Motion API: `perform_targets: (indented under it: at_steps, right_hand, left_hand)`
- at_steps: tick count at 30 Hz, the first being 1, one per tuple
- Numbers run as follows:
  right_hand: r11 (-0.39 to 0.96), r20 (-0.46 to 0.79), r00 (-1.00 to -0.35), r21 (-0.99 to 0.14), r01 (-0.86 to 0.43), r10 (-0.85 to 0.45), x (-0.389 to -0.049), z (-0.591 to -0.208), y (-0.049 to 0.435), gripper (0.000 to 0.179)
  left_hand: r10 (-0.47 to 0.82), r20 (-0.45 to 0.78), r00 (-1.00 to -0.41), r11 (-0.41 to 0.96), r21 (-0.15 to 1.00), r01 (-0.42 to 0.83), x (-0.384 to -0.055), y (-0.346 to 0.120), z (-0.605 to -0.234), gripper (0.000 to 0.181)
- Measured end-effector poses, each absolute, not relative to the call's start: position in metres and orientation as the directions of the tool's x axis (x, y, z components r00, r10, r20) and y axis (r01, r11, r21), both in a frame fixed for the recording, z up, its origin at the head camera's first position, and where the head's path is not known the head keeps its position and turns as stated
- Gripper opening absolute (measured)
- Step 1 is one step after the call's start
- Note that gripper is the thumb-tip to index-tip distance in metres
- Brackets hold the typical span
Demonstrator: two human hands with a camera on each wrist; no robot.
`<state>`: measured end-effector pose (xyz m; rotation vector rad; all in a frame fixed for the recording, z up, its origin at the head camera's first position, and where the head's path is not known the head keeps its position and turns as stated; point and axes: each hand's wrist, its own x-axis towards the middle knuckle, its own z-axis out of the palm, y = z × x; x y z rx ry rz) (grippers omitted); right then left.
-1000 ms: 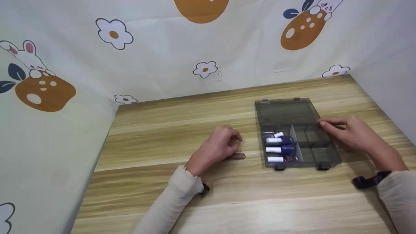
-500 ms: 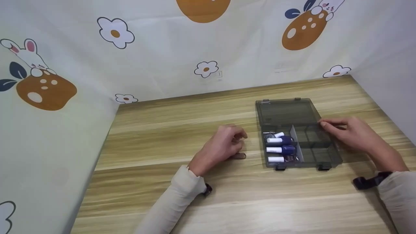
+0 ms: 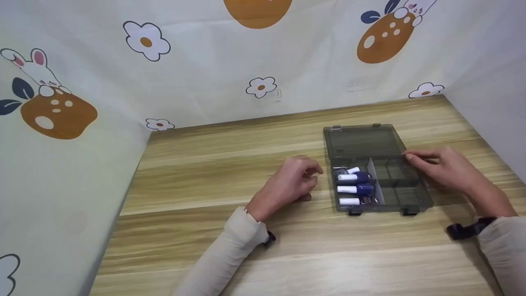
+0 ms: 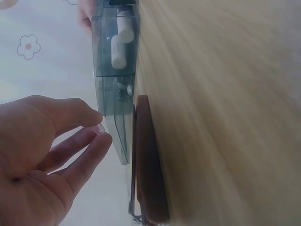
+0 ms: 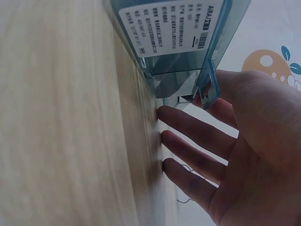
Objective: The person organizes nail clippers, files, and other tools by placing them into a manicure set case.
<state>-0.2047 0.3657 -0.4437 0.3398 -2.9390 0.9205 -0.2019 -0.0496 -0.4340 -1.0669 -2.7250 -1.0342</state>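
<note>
Along the back and sides, cloth wall (image 3: pixel 205 78): pale, softly creased sheet printed with outlined flowers (image 3: pixel 146 41), orange fruits (image 3: pixel 59 113) and rabbits (image 3: pixel 39 68).
Table (image 3: pixel 185 164): flat top with streaky wood grain in tan and cream, shiny with glare near the front.
Box (image 3: pixel 394 172): thin, see-through smoky plastic, rectangular, on the table's right half; straight walls part it into compartments, the lid (image 3: pixel 363 142) lies folded back, and two black latches (image 3: pixel 354 212) sit at the front edge.
Sleeves (image 3: pixel 209 257): beige fabric, wrinkled at the cuffs.
Right hand (image 3: pixel 448 168): thumb and forefinger pinch the box at its right side, near where the lid folds; the other three fingers stretch out, tips at the tabletop.
Left hand (image 3: pixel 285 183): half open just left of the box, apart from it; fingers loosely bent, a gap between thumb and forefinger, with no held thing showing.
Wristbands (image 3: pixel 468 228): black, chunky, one on each arm.
Brown strip (image 4: pixel 151 174): long, flat, with a thin dark edge, on the table below the left hand.
Bottles (image 3: pixel 364 189): glossy and short, with smooth white tube caps, lying in the box's left section; two are deep blue.
White strip (image 3: pixel 375 181): narrow, upright, just right of the bottles.
</note>
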Motion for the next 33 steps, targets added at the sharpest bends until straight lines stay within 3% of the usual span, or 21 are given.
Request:
perform_targets:
  at_steps: [33]
  right_hand:
    - [0.819, 0.109, -0.979, -0.537, -0.202, -0.170, -0.206, -0.445, 0.365, 0.038]
  left_hand:
    - [0.614, 0.335, -0.715, 0.484, 0.555, 0.676, -0.206, -0.016, -0.422, 0.019]
